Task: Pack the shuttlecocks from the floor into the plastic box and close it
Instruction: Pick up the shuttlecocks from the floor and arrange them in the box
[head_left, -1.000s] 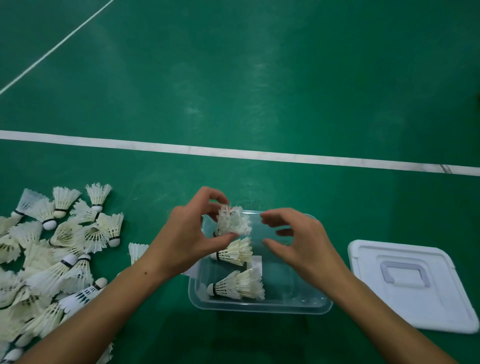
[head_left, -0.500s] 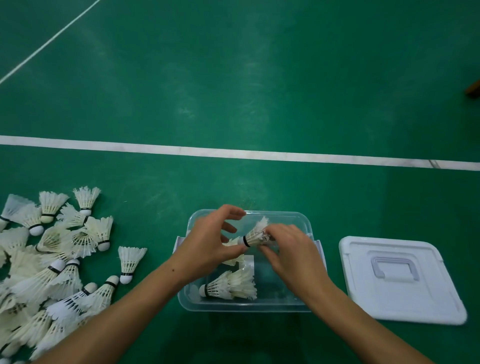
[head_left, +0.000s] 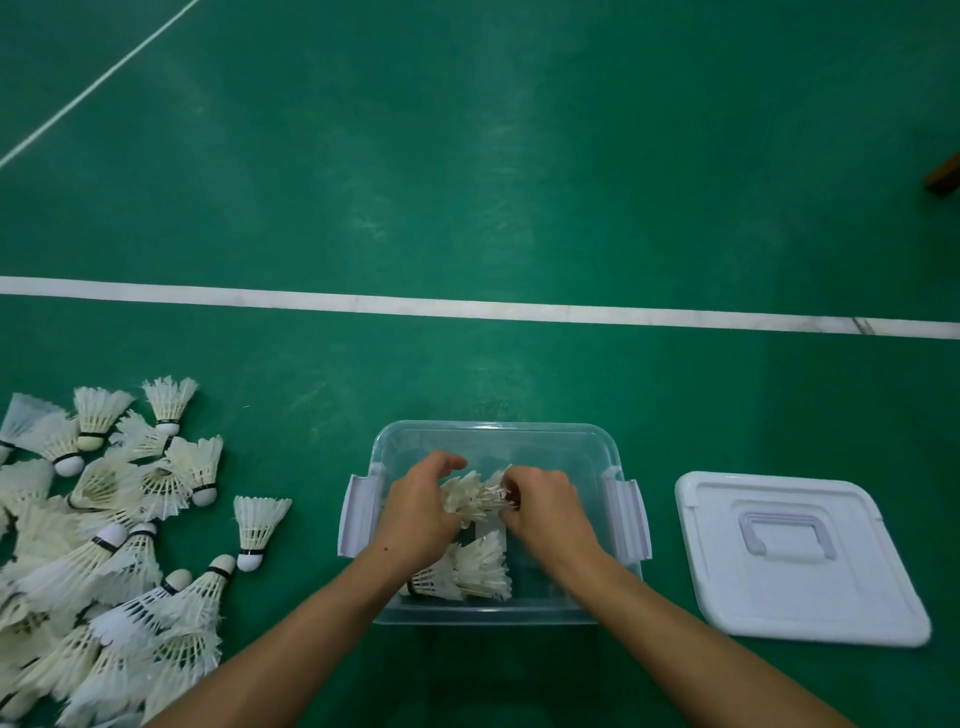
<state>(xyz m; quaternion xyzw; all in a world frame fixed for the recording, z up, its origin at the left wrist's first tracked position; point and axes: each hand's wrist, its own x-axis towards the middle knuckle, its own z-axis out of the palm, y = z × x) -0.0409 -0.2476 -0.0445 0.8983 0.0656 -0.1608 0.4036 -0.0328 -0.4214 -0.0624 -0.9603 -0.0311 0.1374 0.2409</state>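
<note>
A clear plastic box (head_left: 496, 434) is sitting open on the green floor (head_left: 467, 156), with a white latch flap hanging out at each short side. Both hands are reaching down inside it. The left hand (head_left: 415, 512) and the right hand (head_left: 548, 512) are curling their fingers around a small cluster of shuttlecocks (head_left: 475, 496) in the middle of the box, gripping it from either side, so that the feathers are showing in the gap between the two hands; how many shuttlecocks make up the cluster cannot be told. Nearer the person, against the front wall of the box, another shuttlecock (head_left: 467, 571) is lying on its side with its feathers pointing right and its black-banded base partly hidden under the left wrist. The far end of the box is showing only bare clear plastic. The white lid (head_left: 800, 558) is lying flat on the floor just to the right of the box, apart from it, with its moulded handle facing up. To the left of the box, a large heap of loose shuttlecocks (head_left: 93, 545) is spreading across the floor, most lying on their sides and overlapping, and one shuttlecock (head_left: 257, 525) is standing apart between the heap and the box. A white court line (head_left: 519, 309) is running across the floor beyond the box.
</note>
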